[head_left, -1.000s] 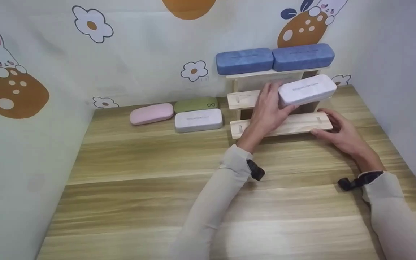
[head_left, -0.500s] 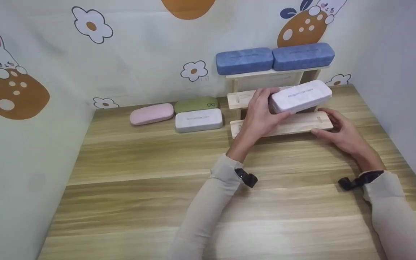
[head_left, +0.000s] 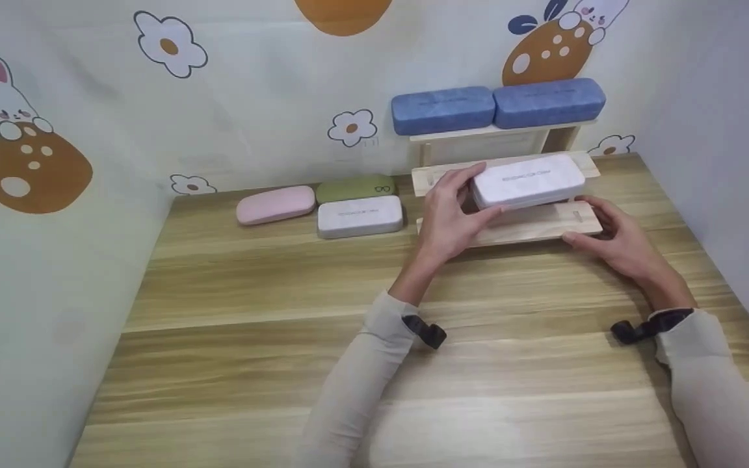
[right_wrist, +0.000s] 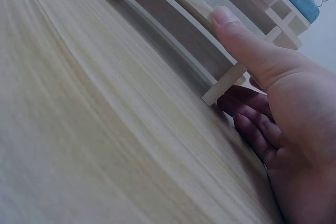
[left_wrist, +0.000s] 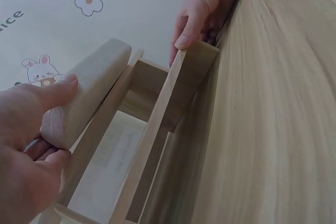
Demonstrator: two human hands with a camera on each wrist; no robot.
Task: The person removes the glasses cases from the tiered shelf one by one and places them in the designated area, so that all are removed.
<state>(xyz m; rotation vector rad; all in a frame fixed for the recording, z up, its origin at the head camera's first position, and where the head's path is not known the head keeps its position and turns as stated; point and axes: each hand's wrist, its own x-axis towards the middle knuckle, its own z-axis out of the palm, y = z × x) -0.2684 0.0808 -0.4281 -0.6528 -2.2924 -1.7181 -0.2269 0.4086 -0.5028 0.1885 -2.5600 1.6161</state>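
Note:
My left hand (head_left: 446, 214) grips the left end of a white glasses case (head_left: 530, 181) with small lettering on its lid. In the head view the case overlaps the middle tier and the lowest board of a three-tier wooden rack (head_left: 537, 224). Thumb and fingers pinch opposite sides of the case (left_wrist: 92, 90) in the left wrist view, where it tilts beside the rack's frame. My right hand (head_left: 628, 244) holds the right end of the lowest board, thumb at the front edge, with the other fingers (right_wrist: 257, 119) behind the end.
Two blue glasses cases (head_left: 443, 110) sit end to end on the rack's top tier. Left of the rack, on the wooden table (head_left: 238, 364), lie a pink case (head_left: 275, 205), a green case (head_left: 355, 188) and another white case (head_left: 360, 217). Patterned walls (head_left: 251, 97) enclose the table.
My left hand has brought the white glasses case leftward and lower toward the front, turning it more level. The right hand keeps its hold on the rack's lowest board.

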